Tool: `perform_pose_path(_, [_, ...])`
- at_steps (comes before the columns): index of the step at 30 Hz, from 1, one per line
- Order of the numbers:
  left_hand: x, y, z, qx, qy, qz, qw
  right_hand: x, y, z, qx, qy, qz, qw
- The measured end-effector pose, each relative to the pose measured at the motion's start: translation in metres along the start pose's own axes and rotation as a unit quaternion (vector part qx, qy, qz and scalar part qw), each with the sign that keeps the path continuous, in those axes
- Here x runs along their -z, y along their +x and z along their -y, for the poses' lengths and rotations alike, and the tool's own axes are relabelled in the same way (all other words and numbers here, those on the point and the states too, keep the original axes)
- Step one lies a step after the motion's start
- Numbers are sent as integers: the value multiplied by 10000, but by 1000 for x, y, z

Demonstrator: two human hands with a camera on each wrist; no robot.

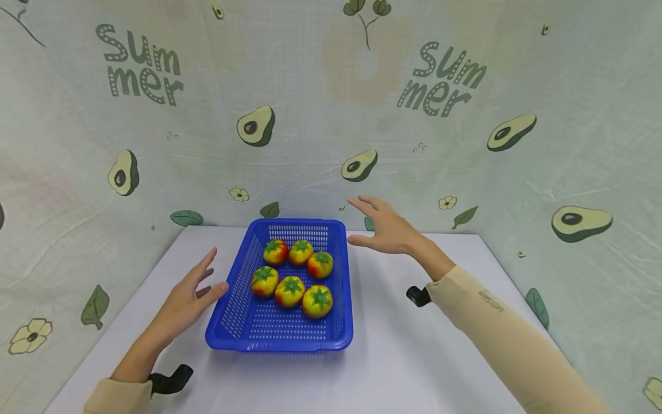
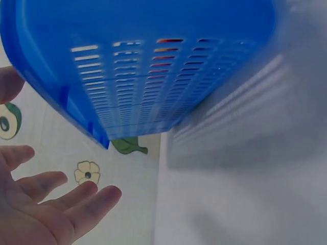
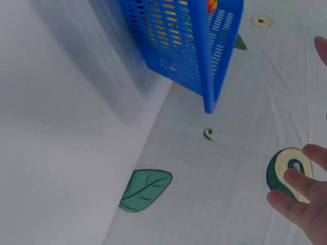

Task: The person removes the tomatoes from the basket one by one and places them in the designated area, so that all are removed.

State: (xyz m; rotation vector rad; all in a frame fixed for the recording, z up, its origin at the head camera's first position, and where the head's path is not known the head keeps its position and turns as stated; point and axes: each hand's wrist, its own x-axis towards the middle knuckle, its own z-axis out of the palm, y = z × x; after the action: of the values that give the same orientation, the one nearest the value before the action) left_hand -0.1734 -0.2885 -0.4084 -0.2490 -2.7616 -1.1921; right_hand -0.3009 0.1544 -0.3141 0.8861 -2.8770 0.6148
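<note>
A blue plastic basket (image 1: 279,344) with slotted walls stands on the white table. Inside it lie several red-and-yellow fruits with green star-shaped leaf tops, such as this tomato-like fruit (image 1: 318,302), in two loose rows. To the left of the basket my left hand (image 1: 186,296) is held with fingers spread, its thumb tip close to the rim. Past the right rim, near the far corner, my right hand (image 1: 385,227) hovers with fingers extended. In the left wrist view the left fingers (image 2: 92,209) hold nothing, and the right wrist view shows the right fingers (image 3: 296,189) likewise bare.
A pale cloth (image 1: 310,75) printed with avocados, leaves and "summer" lettering hangs behind and at both sides of the table (image 1: 393,356). Each wrist wears a black camera mount, one of them the right mount (image 1: 418,296).
</note>
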Motion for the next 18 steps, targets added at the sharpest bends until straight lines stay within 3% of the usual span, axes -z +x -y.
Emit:
perform_pose_path(7, [-10,-2,3,306,-416,139,9986,-9,18,8,276,250,155,9992])
perform_pose_path(18, [-18,-3,9,458,-769,235,9957,-30,43,10,700,778,673,9922])
